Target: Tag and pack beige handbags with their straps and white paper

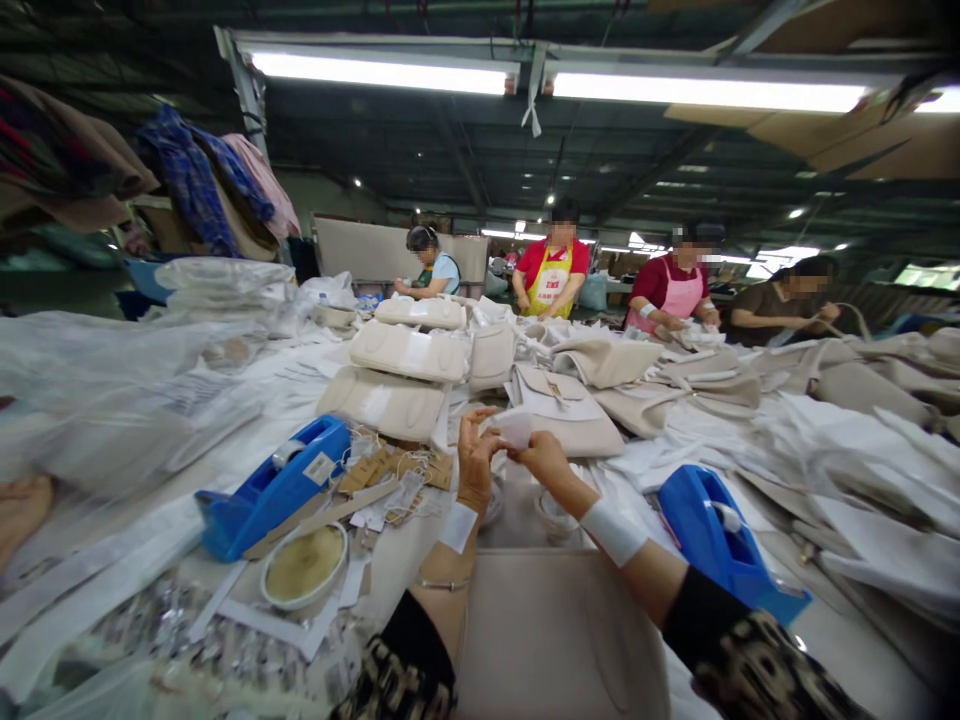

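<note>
A small, thin white sheet is held up between my two hands over the bench. My left hand pinches its left edge, the other fingers raised. From the right, my right hand grips its lower right corner between thumb and fingers. Whether it is paper or plastic film, I cannot tell. Below my forearms lies a beige handbag panel or bag body, flat and partly covered by my arms. Just beyond my hands rests a beige handbag with a flap and metal clasp.
Blue tape dispensers stand left and right. A round tub of yellowish stuff sits near brown hang tags. Stacked beige bags rise ahead. Several co-workers, one in a yellow apron, work across the bench; another person's hand shows far left.
</note>
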A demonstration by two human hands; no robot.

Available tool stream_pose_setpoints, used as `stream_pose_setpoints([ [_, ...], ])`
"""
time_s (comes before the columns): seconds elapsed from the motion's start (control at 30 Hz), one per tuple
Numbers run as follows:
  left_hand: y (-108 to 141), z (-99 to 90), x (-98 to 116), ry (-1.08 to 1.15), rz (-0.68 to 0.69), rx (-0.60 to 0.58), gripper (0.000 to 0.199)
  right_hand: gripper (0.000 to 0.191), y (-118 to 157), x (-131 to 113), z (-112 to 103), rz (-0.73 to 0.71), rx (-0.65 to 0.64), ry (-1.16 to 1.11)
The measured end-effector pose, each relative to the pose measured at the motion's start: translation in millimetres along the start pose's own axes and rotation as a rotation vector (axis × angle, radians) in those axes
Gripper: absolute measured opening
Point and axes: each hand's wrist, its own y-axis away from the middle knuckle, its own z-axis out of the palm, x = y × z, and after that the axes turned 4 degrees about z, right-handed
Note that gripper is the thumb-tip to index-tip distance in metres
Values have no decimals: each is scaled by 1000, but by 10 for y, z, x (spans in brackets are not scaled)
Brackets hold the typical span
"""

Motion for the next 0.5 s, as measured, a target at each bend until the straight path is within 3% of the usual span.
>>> stream_pose_setpoints([
  [0.1,-22,-23,-85,-315,-61,-48,41,19,162,52,-7,-6,22,-38],
  [0.2,-21,-32,-175,-471,-103,-290,28,23,504,100,-75,-89,113,-41],
  [0.27,3,-31,-204,-565,-118,-460,21,22,769,137,-109,-243,142,-20],
  [0.33,32,-29,-207,-666,-128,-607,21,24,1022,184,-119,-460,93,25],
  [0.4,56,-22,-197,-767,-127,-725,24,31,1235,239,-107,-680,45,72],
  [0.5,79,5,-187,-911,-100,-856,29,33,1450,329,-75,-861,69,174],
])
